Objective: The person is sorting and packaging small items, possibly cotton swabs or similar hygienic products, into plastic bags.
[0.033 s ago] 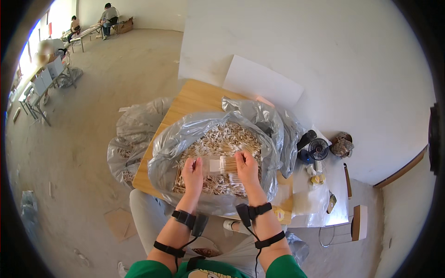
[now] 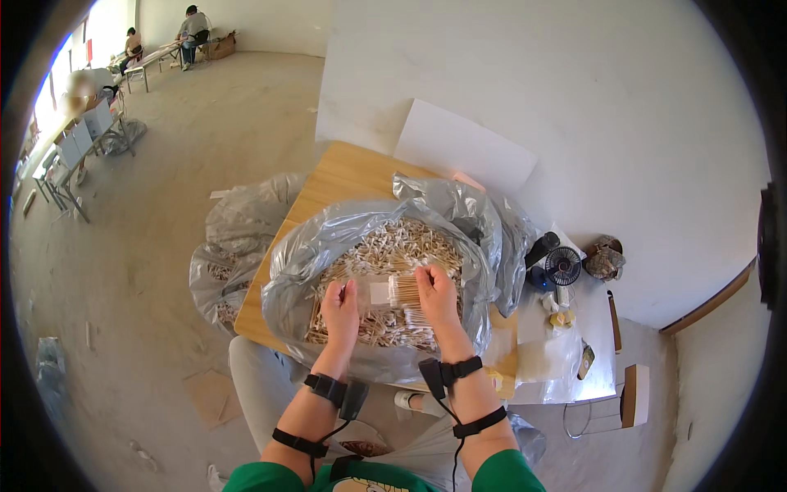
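A bundle of wooden-stick cotton swabs (image 2: 403,291) is gripped in my right hand (image 2: 438,297), its white tips pointing left. My left hand (image 2: 340,312) is closed, thumb against curled fingers, on what looks like a clear plastic bag (image 2: 366,293). A pale rectangle (image 2: 379,293) shows on the bag, between the hands and beside the bundle's tips. Whether the tips are inside the bag I cannot tell. Both hands are over a heap of loose cotton swabs (image 2: 410,242) lying in a large open grey plastic bag (image 2: 287,246).
The wooden table (image 2: 328,176) carries the grey bag. More plastic bags (image 2: 238,217) lie at its left, and another (image 2: 512,238) at right. A small black fan (image 2: 563,265) and clear packaging (image 2: 549,353) sit on a white side table (image 2: 602,377). People work at far-left tables (image 2: 152,59).
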Tool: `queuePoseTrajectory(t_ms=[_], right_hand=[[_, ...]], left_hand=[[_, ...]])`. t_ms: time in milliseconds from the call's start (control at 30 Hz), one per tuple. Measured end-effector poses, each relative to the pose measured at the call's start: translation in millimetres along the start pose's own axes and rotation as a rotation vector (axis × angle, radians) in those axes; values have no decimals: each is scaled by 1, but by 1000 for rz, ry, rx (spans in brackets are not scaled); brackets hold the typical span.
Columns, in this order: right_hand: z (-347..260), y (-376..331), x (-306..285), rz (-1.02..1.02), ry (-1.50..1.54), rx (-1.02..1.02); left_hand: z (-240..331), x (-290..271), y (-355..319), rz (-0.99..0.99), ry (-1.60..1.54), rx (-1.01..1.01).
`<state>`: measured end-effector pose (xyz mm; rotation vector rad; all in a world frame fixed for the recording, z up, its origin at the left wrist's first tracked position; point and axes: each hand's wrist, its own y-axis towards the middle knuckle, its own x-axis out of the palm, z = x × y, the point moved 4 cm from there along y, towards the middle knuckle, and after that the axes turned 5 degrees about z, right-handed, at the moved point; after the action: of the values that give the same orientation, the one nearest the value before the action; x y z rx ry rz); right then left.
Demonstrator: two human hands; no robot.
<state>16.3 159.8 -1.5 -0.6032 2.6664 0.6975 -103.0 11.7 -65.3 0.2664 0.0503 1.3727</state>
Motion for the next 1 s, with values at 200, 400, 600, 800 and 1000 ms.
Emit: queuePoseTrajectory(t_ms=[200,400,600,800,1000], right_hand=[[-3,33,14,-156,-29,-59],[6,41,20,-204,-28,-17],[47,71,-15,24,-150,162],[-3,21,11,-113,31,-209],[9,-63,37,-300,995,604]], left_hand=[[11,-1,4,58,-139,-118],[-6,-12,7,212,-176,-142],[-5,-20,13,120,-328,-200],[21,-20,9,24,-124,86],[94,-13,6,-258,488,450]])
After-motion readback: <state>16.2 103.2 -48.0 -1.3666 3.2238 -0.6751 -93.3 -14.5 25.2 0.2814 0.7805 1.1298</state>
